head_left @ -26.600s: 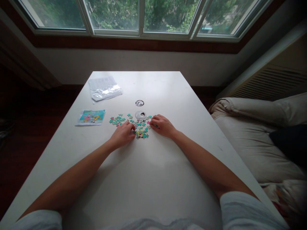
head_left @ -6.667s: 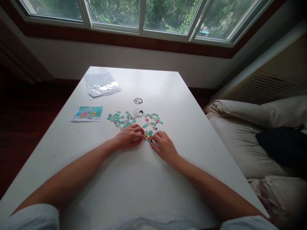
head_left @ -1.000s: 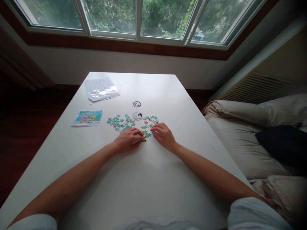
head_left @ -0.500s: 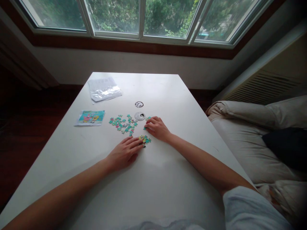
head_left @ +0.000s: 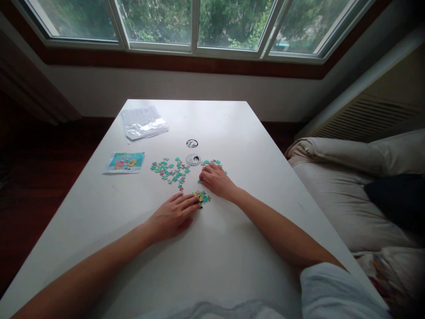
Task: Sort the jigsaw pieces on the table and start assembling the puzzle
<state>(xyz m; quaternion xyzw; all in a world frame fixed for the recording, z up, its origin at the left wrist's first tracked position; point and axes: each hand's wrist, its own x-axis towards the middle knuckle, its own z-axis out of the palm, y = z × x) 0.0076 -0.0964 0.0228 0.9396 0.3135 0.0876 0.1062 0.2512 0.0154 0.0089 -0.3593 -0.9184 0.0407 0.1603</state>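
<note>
From the head view, we've got our left hand spread pretty flat, fingertips at the joined puzzle section. Our right hand is curled over loose jigsaw pieces just beyond that section; can't tell if it's gripping one. More scattered jigsaw pieces lie beyond our left hand.

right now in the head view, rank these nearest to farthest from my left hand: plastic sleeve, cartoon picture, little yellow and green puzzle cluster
1. Puzzle cluster: right at the fingers of your left hand
2. Cartoon picture: ahead, toward the table's left edge
3. Plastic sleeve: beyond the picture, near the far left corner
</note>
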